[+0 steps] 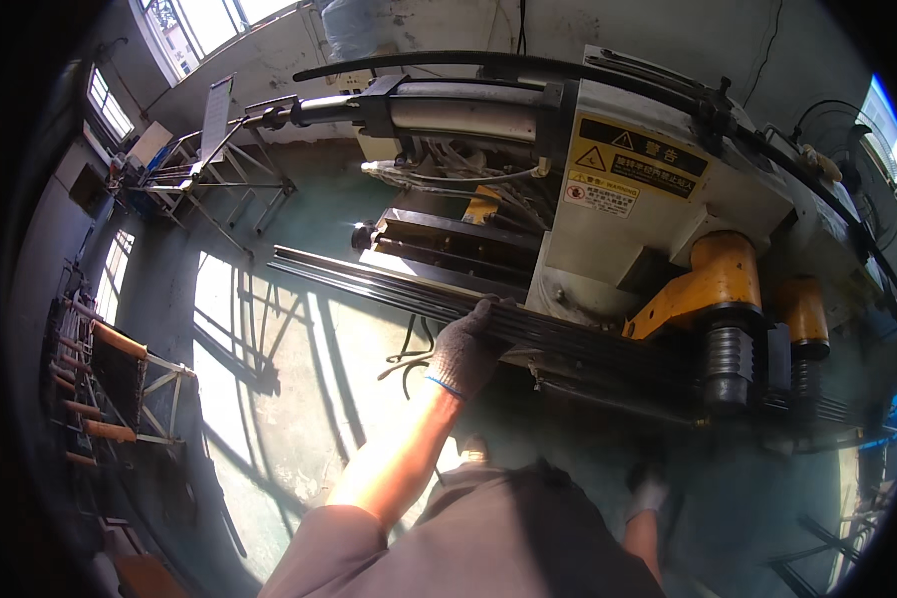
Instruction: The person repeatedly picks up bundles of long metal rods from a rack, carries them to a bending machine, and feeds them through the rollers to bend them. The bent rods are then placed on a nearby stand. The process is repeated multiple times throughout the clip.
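Note:
My left hand (465, 349), in a grey knit glove, is closed around several long, thin metal rods (369, 284). They lie side by side and run from the middle left toward the machine's right end. Past my hand they pass below the machine's orange arm (708, 274) and near a ribbed metal cylinder (728, 354) under it. Whether the rods touch the machine there is too dark to tell. Low beside my body, my right hand (650, 490), also gloved, is in shadow and apart from the rods. Its fingers cannot be made out.
The white machine housing (618, 120) bears yellow and black warning labels. A long hydraulic cylinder (468, 110) extends left from it, under a black hose (448, 60). At left stand a metal frame rack (219, 189) and a rack with orange-brown padded bars (120, 339). Sunlight stripes the floor.

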Demonstrator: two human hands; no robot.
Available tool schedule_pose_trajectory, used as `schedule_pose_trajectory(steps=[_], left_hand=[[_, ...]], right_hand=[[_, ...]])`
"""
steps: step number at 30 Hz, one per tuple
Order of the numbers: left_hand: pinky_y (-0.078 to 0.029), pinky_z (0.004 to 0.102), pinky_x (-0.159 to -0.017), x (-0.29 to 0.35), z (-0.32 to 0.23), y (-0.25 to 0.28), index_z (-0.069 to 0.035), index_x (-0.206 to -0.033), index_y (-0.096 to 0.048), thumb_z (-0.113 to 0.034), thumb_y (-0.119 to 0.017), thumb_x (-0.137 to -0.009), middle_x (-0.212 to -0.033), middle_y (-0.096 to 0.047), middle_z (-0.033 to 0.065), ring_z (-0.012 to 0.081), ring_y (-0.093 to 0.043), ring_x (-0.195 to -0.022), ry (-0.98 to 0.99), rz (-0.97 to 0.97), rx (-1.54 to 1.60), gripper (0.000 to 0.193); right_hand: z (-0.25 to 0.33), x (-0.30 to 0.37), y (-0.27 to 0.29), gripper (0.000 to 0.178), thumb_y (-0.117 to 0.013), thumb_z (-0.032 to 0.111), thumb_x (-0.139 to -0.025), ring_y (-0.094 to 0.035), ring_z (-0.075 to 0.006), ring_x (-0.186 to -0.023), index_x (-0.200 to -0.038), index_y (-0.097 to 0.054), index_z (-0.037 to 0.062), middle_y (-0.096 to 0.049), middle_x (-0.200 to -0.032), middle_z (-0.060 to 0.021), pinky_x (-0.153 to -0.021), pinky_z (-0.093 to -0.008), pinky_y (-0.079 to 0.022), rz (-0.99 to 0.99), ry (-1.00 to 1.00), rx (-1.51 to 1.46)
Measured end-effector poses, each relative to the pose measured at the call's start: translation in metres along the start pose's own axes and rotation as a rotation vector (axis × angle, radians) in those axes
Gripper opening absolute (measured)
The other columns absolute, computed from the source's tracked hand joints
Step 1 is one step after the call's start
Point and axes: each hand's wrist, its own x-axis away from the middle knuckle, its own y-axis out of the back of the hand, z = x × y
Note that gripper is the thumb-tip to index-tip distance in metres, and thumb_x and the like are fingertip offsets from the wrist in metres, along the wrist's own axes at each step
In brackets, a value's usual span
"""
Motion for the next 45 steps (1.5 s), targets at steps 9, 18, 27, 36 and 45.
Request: schedule_pose_trajectory(steps=[9,18,27,36,45], left_hand=[[-0.057,0.0452,-0.116,-0.010,-0.239,0.131,0.006,-0.139,-0.067,-0.017,-0.054,-0.117,-0.135,-0.076,0.0187,0.0315,-0.072,-0.127,-0.448,-0.290,-0.727,0.034],[-0.062,0.0453,-0.110,-0.026,-0.383,0.203,-0.001,-0.130,-0.072,-0.016,-0.056,-0.115,-0.126,-0.078,0.0180,0.0334,-0.075,-0.120,-0.515,-0.501,-0.087,0.027],[-0.054,0.0574,-0.118,0.000,-0.389,0.225,-0.014,-0.160,-0.054,-0.026,-0.051,-0.122,-0.148,-0.066,0.0174,0.0358,-0.065,-0.138,-0.452,-0.130,-0.724,0.040],[-0.041,0.0633,-0.130,0.003,-0.389,0.200,-0.014,-0.169,-0.050,-0.048,-0.047,-0.121,-0.168,-0.057,0.0174,0.0387,-0.055,-0.154,-0.377,-0.392,-0.829,0.059],[-0.038,0.0599,-0.134,0.028,-0.217,0.192,0.000,-0.172,-0.033,-0.048,-0.058,-0.117,-0.175,-0.043,0.0229,0.0393,-0.043,-0.162,-0.330,-0.740,-0.125,0.077]], right_hand=[[-0.040,0.045,-0.057,0.061,-0.081,0.025,-0.104,-0.076,-0.0277,-0.114,-0.155,-0.059,0.0007,-0.077,-0.133,-0.0174,-0.100,-0.0401,-0.060,0.186,0.476,0.274],[-0.083,0.038,-0.028,0.033,-0.077,0.027,-0.103,-0.076,-0.0220,-0.097,-0.129,-0.074,0.0065,-0.080,-0.109,-0.0088,-0.082,-0.0420,-0.063,0.344,0.411,0.321],[-0.083,0.056,0.000,0.043,-0.046,0.032,-0.117,-0.064,-0.0330,-0.142,-0.146,-0.070,0.0110,-0.068,-0.155,-0.0137,-0.124,-0.0483,-0.047,0.188,0.403,1.577],[-0.088,0.059,-0.038,0.041,-0.051,0.032,-0.113,-0.073,-0.0436,-0.123,-0.136,-0.076,0.0095,-0.077,-0.136,-0.0210,-0.105,-0.0539,-0.058,0.358,0.592,1.360],[-0.034,0.024,-0.011,0.045,-0.047,0.029,-0.114,-0.071,-0.0403,-0.131,-0.147,-0.070,0.0089,-0.072,-0.145,-0.0227,-0.112,-0.0513,-0.056,0.549,0.452,1.507]])
